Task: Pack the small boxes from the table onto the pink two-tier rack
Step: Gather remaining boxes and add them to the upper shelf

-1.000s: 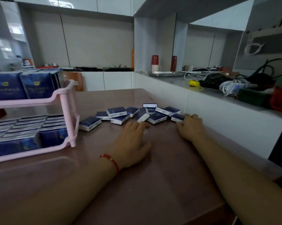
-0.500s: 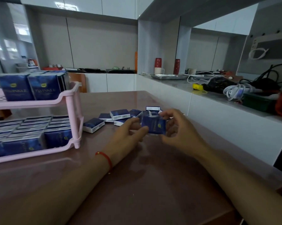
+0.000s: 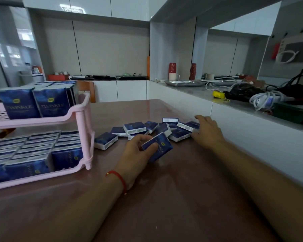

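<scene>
The brown counter (image 3: 173,198) runs glossy and wide, butted on its right against a white half-wall with a grey ledge carrying cables (image 3: 265,100), a metal tray (image 3: 185,82) and two red vases (image 3: 172,69). White cabinets line the far wall.

On the left sits the pink rack (image 3: 81,117). Its lower tier is packed tight with blue boxes, and a row stands upright on the upper tier with room left toward the near side.

A loose heap of boxes (image 3: 147,128) lies mid-counter, just right of the rack.

The left hand (image 3: 138,154) grips one box (image 3: 158,146), fingers curled round its near edge, tilted just above the counter. The right hand (image 3: 208,131) lies on the heap's right end, fingers bent over the end box; whether it truly grips it I cannot tell.

To do this step well, I would carry the held box to the upper tier, turn it upright to match its neighbours, and set it flush against the row so none topple. The smooth wrapping looks slippery, so a firm pinch helps.
</scene>
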Motion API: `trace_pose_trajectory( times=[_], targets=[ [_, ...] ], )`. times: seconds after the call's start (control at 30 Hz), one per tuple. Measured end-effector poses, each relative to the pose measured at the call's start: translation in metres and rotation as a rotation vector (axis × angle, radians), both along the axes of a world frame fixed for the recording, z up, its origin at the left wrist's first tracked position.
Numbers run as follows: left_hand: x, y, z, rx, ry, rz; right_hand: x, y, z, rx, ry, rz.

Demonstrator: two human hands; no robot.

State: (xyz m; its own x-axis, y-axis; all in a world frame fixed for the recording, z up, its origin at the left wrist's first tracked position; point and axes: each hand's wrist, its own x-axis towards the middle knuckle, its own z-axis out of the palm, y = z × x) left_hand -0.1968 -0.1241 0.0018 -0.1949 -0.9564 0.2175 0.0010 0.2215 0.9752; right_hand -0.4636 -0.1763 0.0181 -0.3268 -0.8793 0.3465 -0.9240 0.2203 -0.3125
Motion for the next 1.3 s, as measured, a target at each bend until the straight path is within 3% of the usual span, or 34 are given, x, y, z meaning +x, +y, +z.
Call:
trace_pose_trajectory(
  times=[0.13, 0.2, 0.3, 0.37, 0.5, 0.6, 0.77, 0.87, 0.93, 1.03, 1.1, 1.2, 1.3],
  targets=[
    [0.001, -0.003, -0.001, 0.016, 0.007, -0.003, 0.006, -0.017, -0.018, -0.097, 0.153, -0.027],
    [0.001, -0.004, -0.001, 0.023, 0.001, -0.006, 0.007, -0.016, -0.019, -0.194, 0.139, -0.02],
    [0.001, -0.003, 0.0, 0.031, 0.03, -0.006, 0.011, 0.001, -0.008, -0.331, -0.336, 0.115],
    [0.002, -0.001, 0.001, 0.034, 0.055, 0.004, 0.016, 0.02, 0.003, -0.289, -0.674, 0.264],
    [0.004, 0.007, 0.005, -0.016, 0.063, 0.062, 0.034, 0.063, 0.028, -0.193, -1.104, 0.455],
    [0.008, 0.018, 0.012, 0.007, 0.089, 0.086, 0.055, 0.094, 0.033, -0.134, -1.201, 0.542],
    [0.016, 0.043, 0.04, 0.145, 0.273, 0.085, 0.085, 0.139, 0.039, -0.054, -1.18, 0.671],
    [0.038, 0.063, 0.05, 0.122, 0.251, 0.056, 0.11, 0.156, 0.044, -0.052, -1.286, 0.752],
    [0.061, 0.073, 0.051, 0.094, 0.223, 0.054, 0.131, 0.165, 0.046, -0.089, -1.162, 0.762],
    [0.096, 0.085, 0.048, 0.083, 0.193, 0.125, 0.169, 0.165, 0.044, -0.329, -0.506, 0.563],
    [0.114, 0.095, 0.047, 0.086, 0.215, 0.159, 0.2, 0.16, 0.033, -0.414, -0.185, 0.519],
    [0.133, 0.113, 0.046, 0.18, 0.389, 0.126, 0.251, 0.16, 0.013, -0.297, 0.027, 0.65],
    [0.157, 0.123, 0.038, 0.193, 0.454, 0.103, 0.287, 0.168, 0.006, -0.251, -0.013, 0.842]
  ],
)
